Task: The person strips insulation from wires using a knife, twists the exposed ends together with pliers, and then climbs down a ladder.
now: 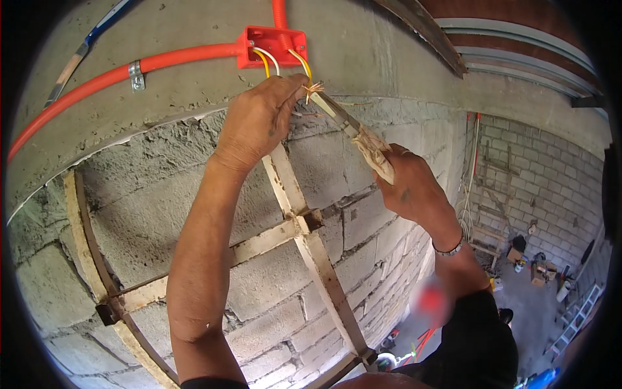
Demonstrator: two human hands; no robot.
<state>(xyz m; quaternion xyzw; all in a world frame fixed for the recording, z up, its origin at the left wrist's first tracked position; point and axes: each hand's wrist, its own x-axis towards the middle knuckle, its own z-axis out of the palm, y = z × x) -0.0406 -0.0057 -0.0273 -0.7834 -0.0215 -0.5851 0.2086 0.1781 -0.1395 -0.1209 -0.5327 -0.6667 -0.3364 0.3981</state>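
Note:
A red electrical junction box [247, 57] is fixed to the concrete high on the wall, with yellow and white wires [302, 59] hanging out of its open front. My left hand [261, 120] is closed in a pinch on these wires, just below the box. Bare copper strands [313, 89] fan out past its fingertips. My right hand [414, 188] grips a pair of pliers [338, 117] whose handles are wrapped in pale, worn material. The tips of the plier jaws are right at the copper strands.
Red conduit [188, 57] runs left from the box, held by a metal clamp [136, 76]. A blue-handled tool [87, 47] rests at upper left. Rusty metal framing [314, 259] stands before the block wall. Far below are a person in a red hat [433, 305] and a ladder [576, 322].

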